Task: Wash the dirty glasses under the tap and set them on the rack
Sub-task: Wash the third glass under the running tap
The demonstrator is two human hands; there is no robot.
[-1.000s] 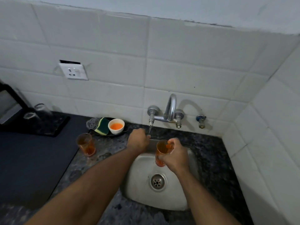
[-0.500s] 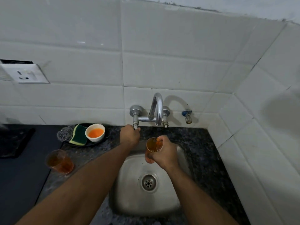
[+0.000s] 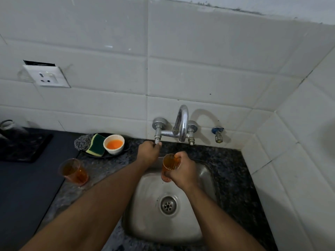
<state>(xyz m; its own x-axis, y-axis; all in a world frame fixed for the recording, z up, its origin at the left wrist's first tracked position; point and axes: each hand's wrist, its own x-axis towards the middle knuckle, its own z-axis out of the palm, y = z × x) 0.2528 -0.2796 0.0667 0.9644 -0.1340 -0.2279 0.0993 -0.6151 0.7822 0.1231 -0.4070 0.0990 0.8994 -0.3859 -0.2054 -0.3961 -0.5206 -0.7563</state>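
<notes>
Gripping glass [image 3: 170,164] over sink [image 3: 208,180], right hand [image 3: 183,172] near tap [image 3: 182,124]

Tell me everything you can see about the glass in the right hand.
The glass is a small clear tumbler, tinted orange by residue or a little liquid; which cannot be told. It looks like glass or clear plastic. The right hand wraps its right side in a closed grip, one fingertip hooked over the rim. It is tilted, mouth toward the camera, over the back of the sink, below the tap spout.
</notes>
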